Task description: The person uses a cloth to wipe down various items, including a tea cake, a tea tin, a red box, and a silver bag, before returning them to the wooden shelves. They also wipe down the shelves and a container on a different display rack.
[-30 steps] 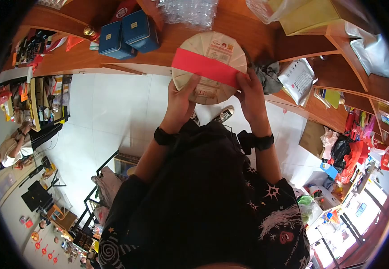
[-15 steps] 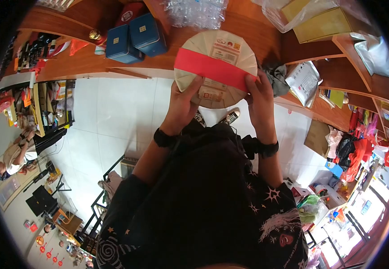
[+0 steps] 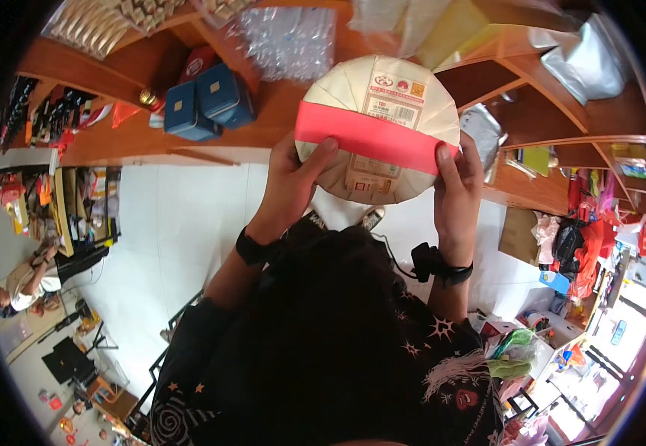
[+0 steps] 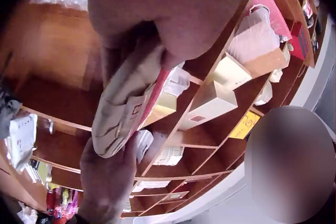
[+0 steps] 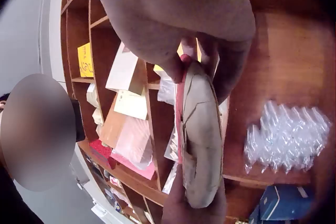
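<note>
A round tea cake (image 3: 338,85), wrapped in pleated cream paper with printed labels, is held up in front of the chest. Across its face runs a wide red band (image 3: 375,136). My left hand (image 3: 287,182) grips the left edge, its thumb lying on the band's lower border. On the opposite edge my right hand (image 3: 458,199) pinches the cake, thumb over the end of the band and fingers behind. Both wrist views show the cake (image 5: 202,134) edge-on between the two hands; its back is mostly hidden in the head view.
Wooden shelving (image 3: 285,111) curves round ahead, carrying two blue tins (image 3: 224,95), a clear bubbly plastic pack (image 3: 285,41) and a silver bag (image 3: 589,63). Piled goods (image 3: 587,256) stand at the right. Another person (image 3: 29,282) is at the far left.
The tea cake has shifted right and looks larger in the head view, nearer the camera. Both hands have kept hold of it. The shelf above shows more of its contents.
</note>
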Demonstrator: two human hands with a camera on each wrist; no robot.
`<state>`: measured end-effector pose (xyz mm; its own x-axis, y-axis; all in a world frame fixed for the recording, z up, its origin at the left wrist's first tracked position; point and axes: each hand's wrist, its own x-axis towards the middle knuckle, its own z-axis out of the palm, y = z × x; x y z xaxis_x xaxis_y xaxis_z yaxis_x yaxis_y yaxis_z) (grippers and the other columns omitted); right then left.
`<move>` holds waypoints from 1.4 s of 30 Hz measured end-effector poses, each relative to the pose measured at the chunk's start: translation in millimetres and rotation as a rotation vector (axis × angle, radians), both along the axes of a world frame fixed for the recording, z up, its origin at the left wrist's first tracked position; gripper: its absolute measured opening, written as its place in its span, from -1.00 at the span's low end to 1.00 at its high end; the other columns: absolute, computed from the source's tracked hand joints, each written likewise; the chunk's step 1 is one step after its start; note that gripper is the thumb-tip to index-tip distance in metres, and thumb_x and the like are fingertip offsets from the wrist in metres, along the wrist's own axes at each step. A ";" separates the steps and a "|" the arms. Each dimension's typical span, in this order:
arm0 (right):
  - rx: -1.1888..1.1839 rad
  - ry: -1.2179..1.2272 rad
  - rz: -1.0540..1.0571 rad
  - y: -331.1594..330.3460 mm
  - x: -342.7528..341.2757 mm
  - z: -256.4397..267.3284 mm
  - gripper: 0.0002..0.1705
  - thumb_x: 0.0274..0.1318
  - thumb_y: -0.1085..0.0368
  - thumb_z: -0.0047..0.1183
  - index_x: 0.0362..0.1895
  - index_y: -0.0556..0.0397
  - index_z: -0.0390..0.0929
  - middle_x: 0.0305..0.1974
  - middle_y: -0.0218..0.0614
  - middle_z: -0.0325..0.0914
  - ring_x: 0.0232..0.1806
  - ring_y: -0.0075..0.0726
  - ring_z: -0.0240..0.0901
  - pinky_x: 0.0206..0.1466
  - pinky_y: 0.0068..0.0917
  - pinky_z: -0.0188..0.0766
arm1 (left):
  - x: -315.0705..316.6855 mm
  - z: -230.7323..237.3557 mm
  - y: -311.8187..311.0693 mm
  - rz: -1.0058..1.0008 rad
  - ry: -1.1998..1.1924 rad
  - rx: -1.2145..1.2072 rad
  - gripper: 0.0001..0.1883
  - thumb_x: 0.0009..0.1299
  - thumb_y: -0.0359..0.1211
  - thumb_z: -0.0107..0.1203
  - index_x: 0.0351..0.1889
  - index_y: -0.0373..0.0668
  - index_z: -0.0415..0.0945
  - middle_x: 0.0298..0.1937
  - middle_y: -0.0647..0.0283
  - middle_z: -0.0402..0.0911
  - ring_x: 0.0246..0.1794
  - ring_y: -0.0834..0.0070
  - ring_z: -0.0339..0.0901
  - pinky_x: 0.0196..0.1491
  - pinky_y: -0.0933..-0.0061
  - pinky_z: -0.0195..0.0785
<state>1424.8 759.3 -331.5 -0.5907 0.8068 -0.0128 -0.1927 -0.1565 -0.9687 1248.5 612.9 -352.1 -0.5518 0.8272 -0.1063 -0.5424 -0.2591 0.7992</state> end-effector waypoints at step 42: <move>-0.058 0.475 -0.520 24.5 41.2 50.8 -0.51 0.47 -0.11 -0.32 0.10 0.00 0.37 0.05 -0.30 0.48 0.15 -0.31 0.42 0.23 -0.26 0.37 | 102.1 43.4 108.7 0.479 0.194 0.368 -0.51 0.65 -0.04 -0.46 0.27 -0.19 0.23 0.14 0.08 0.51 0.20 0.31 0.48 0.26 0.25 0.36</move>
<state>1466.0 783.7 -280.7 -0.0812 0.9917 0.0994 -0.6563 0.0219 -0.7541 1350.6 721.5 -308.7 -0.8505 0.4473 0.2767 -0.1528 -0.7136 0.6837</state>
